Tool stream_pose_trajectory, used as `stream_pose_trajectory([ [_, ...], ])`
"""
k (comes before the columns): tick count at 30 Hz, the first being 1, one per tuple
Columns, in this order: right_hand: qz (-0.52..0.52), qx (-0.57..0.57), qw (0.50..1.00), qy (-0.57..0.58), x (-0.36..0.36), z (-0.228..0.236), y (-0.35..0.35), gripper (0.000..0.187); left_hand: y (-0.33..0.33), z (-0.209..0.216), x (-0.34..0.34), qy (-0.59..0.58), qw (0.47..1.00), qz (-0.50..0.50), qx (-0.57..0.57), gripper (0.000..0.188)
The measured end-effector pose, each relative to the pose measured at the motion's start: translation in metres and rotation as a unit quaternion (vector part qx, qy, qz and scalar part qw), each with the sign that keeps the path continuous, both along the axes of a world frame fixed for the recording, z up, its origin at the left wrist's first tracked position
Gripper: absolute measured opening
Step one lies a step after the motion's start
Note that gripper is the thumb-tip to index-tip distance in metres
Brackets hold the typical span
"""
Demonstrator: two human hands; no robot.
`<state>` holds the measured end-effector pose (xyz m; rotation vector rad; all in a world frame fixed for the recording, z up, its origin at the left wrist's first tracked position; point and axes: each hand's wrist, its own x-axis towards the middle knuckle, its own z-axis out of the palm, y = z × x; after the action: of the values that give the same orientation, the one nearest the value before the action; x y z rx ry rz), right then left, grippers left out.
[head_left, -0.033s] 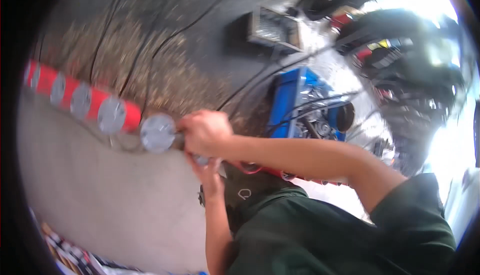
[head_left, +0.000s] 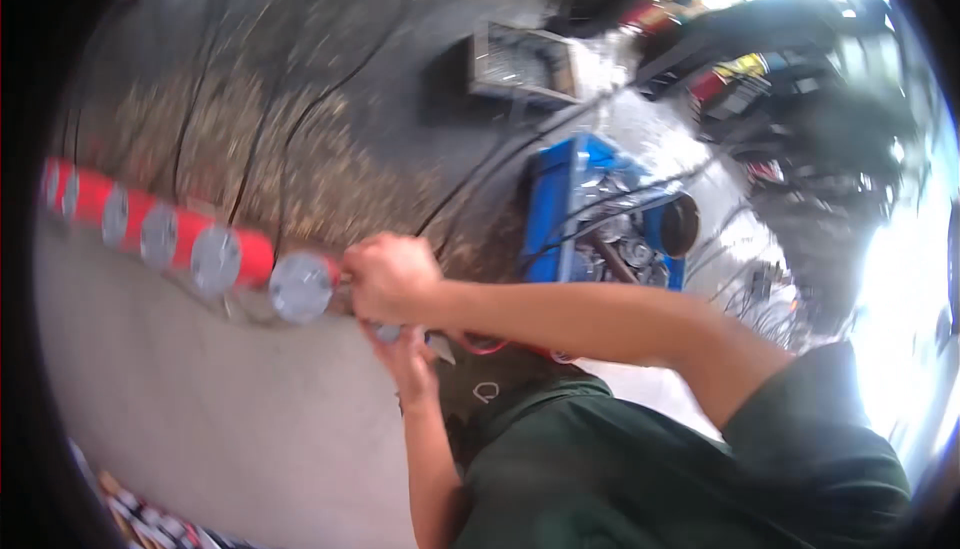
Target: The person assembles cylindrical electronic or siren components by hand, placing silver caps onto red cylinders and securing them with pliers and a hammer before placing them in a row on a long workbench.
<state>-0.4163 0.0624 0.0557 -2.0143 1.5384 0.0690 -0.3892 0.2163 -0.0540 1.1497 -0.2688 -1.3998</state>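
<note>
A row of red cylindrical pieces with round grey discs runs from the far left toward my hands. My right hand is closed at the near end of this row, fingers curled down, hiding what they grip. Just below it my left hand is raised with its fingers bent around a small round grey piece, mostly covered. Blur hides the fine detail between both hands. A small pale pointed thing shows beside my left fingers.
A blue crate full of metal parts stands beyond my right forearm, and a smaller metal-sided box lies farther off. Dark cables hang across the view. A pale flat surface spreads to the left.
The view has shifted slightly, so the crate and box appear a little farther left. Both hands keep their positions at the row.
</note>
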Motion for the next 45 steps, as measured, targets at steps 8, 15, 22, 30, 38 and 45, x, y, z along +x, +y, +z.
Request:
stream_pose_trajectory([
  [8, -0.236, -0.211, 0.903, -0.29, -0.193, 0.058, 0.084, 0.02, -0.007, 0.038, 0.004, -0.007, 0.998, 0.016, 0.056, 0.06],
  [15, -0.228, 0.031, 0.938, 0.26, -0.459, 0.029, 0.135, 0.025, -0.002, 0.056, 0.019, -0.079, 0.992, -0.004, 0.095, 0.057],
  [22, -0.18, 0.23, 0.916, 0.276, -0.477, -0.001, 0.148, 0.048, -0.005, 0.067, 0.009, -0.093, 0.991, 0.001, 0.096, 0.06],
  [30, -0.109, 0.154, 0.974, 0.124, -0.486, -0.015, 0.168, 0.057, -0.007, 0.067, 0.017, -0.108, 0.989, -0.008, 0.102, 0.062],
  [38, -0.137, 0.238, 0.949, 0.157, -0.472, -0.076, 0.13, 0.062, -0.008, 0.059, 0.034, -0.142, 0.983, -0.061, 0.096, 0.055],
  [45, -0.348, -0.055, 0.901, 0.253, -0.462, -0.005, 0.169, 0.03, -0.018, 0.073, 0.041, -0.423, 0.893, -0.111, -0.105, 0.098],
])
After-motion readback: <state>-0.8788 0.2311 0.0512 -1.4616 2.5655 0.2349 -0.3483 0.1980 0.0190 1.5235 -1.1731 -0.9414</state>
